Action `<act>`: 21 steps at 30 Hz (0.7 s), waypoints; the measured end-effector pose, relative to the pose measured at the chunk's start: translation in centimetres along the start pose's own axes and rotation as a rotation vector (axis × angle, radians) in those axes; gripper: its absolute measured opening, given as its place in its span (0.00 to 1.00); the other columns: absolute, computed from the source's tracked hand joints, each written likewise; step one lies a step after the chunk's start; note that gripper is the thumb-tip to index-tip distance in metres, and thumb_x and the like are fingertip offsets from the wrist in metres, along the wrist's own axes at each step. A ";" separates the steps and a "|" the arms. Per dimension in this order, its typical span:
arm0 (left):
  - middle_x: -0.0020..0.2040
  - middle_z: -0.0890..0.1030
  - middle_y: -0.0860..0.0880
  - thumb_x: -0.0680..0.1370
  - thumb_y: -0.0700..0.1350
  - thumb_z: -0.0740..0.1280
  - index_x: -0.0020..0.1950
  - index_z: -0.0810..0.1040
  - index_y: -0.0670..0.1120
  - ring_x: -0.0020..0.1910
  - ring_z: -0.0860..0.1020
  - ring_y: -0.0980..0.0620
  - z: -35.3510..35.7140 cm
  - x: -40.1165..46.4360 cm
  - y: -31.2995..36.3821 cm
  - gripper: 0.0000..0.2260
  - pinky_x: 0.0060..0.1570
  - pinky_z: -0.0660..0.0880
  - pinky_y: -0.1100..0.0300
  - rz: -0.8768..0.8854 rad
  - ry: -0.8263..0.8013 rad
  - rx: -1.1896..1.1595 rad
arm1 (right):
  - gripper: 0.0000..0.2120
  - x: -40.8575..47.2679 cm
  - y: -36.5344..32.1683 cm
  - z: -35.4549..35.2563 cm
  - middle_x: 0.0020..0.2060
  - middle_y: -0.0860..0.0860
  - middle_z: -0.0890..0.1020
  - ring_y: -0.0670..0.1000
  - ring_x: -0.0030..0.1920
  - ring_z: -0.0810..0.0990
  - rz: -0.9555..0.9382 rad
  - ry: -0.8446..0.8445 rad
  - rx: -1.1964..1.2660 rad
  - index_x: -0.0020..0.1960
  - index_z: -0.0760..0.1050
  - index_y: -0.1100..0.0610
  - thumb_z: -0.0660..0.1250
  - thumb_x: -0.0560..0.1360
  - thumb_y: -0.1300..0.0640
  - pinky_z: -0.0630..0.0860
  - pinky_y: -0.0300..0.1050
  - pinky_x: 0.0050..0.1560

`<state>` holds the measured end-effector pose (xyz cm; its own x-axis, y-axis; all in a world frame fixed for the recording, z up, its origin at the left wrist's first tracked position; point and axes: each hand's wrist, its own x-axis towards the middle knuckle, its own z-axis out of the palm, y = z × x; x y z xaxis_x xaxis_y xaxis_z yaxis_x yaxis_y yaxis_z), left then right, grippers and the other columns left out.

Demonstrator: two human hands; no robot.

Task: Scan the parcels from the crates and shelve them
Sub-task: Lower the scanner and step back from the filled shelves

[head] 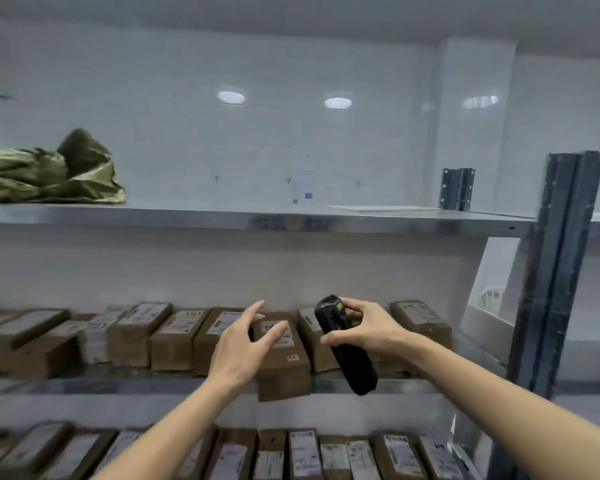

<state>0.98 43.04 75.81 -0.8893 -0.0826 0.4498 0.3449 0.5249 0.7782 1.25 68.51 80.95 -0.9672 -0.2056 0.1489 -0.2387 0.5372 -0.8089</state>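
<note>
Parcel (282,355) labels blur; left hand (246,344) spread, right hand (364,327) gripping scanner (343,344).

Little can be read through the blur. A brown cardboard parcel (179,336) in the middle shelf row carries handwritten figures on its white label that look like "5725", though not surely. The small digits "1 2" stand on the white back wall (303,156); printed labels elsewhere are illegible.
</note>
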 end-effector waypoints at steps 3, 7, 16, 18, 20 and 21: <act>0.64 0.80 0.55 0.73 0.67 0.68 0.75 0.69 0.57 0.66 0.75 0.50 -6.8 -1.4 -2.5 0.33 0.63 0.71 0.51 -0.043 0.059 0.026 | 0.38 1.0 -3.8 5.6 0.62 0.49 0.83 0.39 0.55 0.82 -0.034 -0.076 0.018 0.72 0.76 0.50 0.85 0.64 0.50 0.78 0.29 0.51; 0.61 0.81 0.55 0.70 0.70 0.66 0.73 0.73 0.56 0.65 0.76 0.50 -15.0 -3.8 -5.8 0.34 0.63 0.71 0.50 -0.079 0.154 0.060 | 0.51 2.3 -8.6 13.0 0.68 0.50 0.79 0.46 0.66 0.78 -0.102 -0.162 0.022 0.76 0.72 0.49 0.85 0.56 0.39 0.75 0.42 0.67; 0.65 0.79 0.52 0.71 0.67 0.69 0.70 0.77 0.54 0.64 0.75 0.53 -26.4 -8.6 -12.1 0.31 0.63 0.72 0.54 -0.168 0.302 0.155 | 0.47 4.0 -15.4 26.2 0.72 0.50 0.75 0.47 0.72 0.72 -0.171 -0.332 0.039 0.79 0.68 0.50 0.85 0.65 0.49 0.72 0.42 0.65; 0.64 0.80 0.53 0.70 0.69 0.68 0.70 0.76 0.55 0.64 0.76 0.53 -28.7 -10.0 -14.2 0.32 0.65 0.74 0.49 -0.215 0.337 0.173 | 0.47 4.3 -16.5 29.7 0.73 0.51 0.74 0.47 0.71 0.72 -0.191 -0.390 0.046 0.80 0.67 0.51 0.84 0.66 0.50 0.72 0.43 0.66; 0.61 0.81 0.54 0.70 0.69 0.68 0.69 0.77 0.55 0.61 0.78 0.54 -30.5 -11.9 -16.5 0.32 0.63 0.76 0.49 -0.268 0.375 0.192 | 0.46 4.6 -17.0 33.5 0.72 0.50 0.75 0.47 0.70 0.72 -0.202 -0.472 0.055 0.80 0.68 0.51 0.84 0.66 0.50 0.72 0.44 0.65; 0.59 0.82 0.54 0.71 0.68 0.69 0.69 0.78 0.54 0.59 0.79 0.54 -31.1 -12.9 -17.7 0.30 0.61 0.77 0.51 -0.292 0.387 0.200 | 0.45 4.7 -17.0 35.4 0.72 0.50 0.75 0.47 0.71 0.73 -0.207 -0.511 0.059 0.79 0.68 0.50 0.84 0.67 0.50 0.72 0.44 0.65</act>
<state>15.66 8.48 69.86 -0.7508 -0.5365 0.3852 0.0015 0.5819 0.8133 3.80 29.43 75.24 -0.7322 -0.6806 0.0256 -0.4002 0.3995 -0.8248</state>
